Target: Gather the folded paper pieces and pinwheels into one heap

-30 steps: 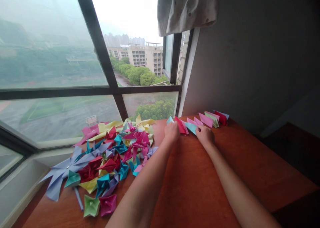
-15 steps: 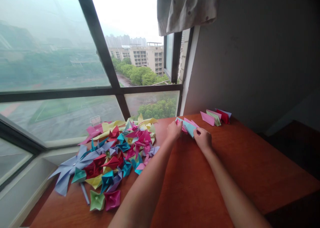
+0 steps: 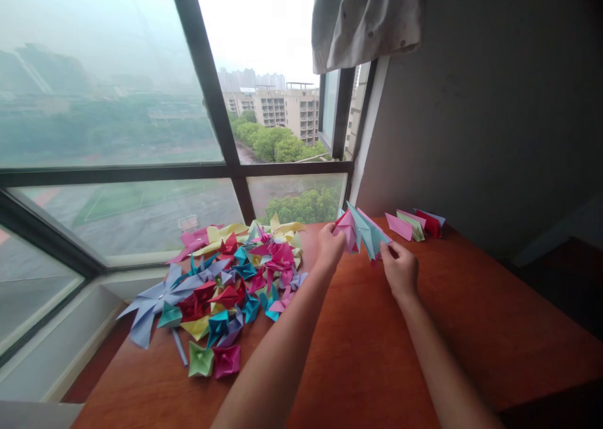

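Both hands hold up a small bunch of folded paper pieces (image 3: 362, 231), pink, red and light blue, just above the far part of the wooden table (image 3: 377, 353). My left hand (image 3: 328, 248) pinches the bunch's left side. My right hand (image 3: 400, 267) grips its lower right corner with closed fingers. A few more folded pieces (image 3: 414, 225), pink, green, red and lilac, stand in a row on the table just right of the bunch.
A heap of coloured origami flowers and pinwheels (image 3: 226, 291) covers the table's left part by the window (image 3: 141, 134). A large lilac pinwheel (image 3: 151, 303) lies at its left end. A grey wall (image 3: 494, 102) rises on the right, with cloth (image 3: 367, 17) hanging above.
The hands gathered several folded pieces from the row on the table into one bunch and lifted it. The camera shifted slightly left.
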Demonstrator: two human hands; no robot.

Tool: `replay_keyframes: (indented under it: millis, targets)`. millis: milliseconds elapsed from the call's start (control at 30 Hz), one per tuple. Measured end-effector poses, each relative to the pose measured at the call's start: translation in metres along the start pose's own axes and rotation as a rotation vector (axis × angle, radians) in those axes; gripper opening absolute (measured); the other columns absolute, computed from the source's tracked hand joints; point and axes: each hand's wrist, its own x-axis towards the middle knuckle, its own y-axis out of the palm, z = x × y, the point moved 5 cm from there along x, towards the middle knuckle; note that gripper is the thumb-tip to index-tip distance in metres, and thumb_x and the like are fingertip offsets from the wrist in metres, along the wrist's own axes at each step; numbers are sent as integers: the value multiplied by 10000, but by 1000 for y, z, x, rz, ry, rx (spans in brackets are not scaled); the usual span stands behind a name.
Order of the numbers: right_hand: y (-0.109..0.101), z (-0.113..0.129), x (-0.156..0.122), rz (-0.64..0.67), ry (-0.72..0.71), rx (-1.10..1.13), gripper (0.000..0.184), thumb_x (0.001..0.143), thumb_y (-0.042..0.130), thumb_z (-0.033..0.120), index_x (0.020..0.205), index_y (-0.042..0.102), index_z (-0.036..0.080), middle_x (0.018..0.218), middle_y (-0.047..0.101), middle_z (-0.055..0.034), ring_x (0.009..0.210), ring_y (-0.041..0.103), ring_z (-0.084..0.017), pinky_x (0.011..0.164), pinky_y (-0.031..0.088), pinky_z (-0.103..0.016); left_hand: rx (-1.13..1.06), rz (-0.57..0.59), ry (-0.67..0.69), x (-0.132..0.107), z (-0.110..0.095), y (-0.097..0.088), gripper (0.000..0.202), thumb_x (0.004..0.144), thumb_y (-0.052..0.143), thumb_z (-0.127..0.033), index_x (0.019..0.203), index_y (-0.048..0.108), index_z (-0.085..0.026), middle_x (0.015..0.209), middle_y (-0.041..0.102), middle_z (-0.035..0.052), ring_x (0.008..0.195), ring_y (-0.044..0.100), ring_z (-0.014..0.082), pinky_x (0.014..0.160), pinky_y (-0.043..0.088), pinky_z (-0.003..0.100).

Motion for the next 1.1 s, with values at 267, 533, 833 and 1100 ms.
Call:
replay_keyframes:
  millis: [267, 533, 833, 1100]
  targets:
    - [26, 89, -39, 222, -11, 314, 352, 837, 562, 488, 792, 703, 168, 687, 677, -37, 647, 627, -194, 596, 480, -263, 144, -311, 164, -51, -12, -149, 322, 828, 538, -265, 1104, 673, -165, 1028, 732, 70, 930, 671, 230, 854, 508, 318]
    - [97, 176, -70, 425, -106, 526, 295, 861, 542, 423, 814, 703, 181, 681, 645, -8, 642, 629, -171, 571, 494, -243, 683, -652, 78, -71, 18, -301, 369, 850, 512, -334, 1153, 676, -201, 1013, 755, 74, 926, 696, 273, 826, 505, 332]
    - [166, 205, -86, 550, -246, 328, 197, 841, 568, 276, 890, 748, 215, 952, 746, -35, 917, 672, -208, 813, 518, -306, 849, -493, -45, -32, 59, -351, 347, 822, 514, -281, 1099, 706, -195, 1055, 755, 99, 990, 689, 295, 825, 507, 347]
    - [154, 184, -94, 569, -265, 262, 231, 829, 559, 208, 980, 733, 213, 989, 738, -27, 858, 680, -175, 819, 544, -305, 916, -337, -63, -31, 78, -344, 450, 877, 459, -390, 1207, 656, -156, 1215, 695, 130, 1118, 637, 303, 910, 482, 345]
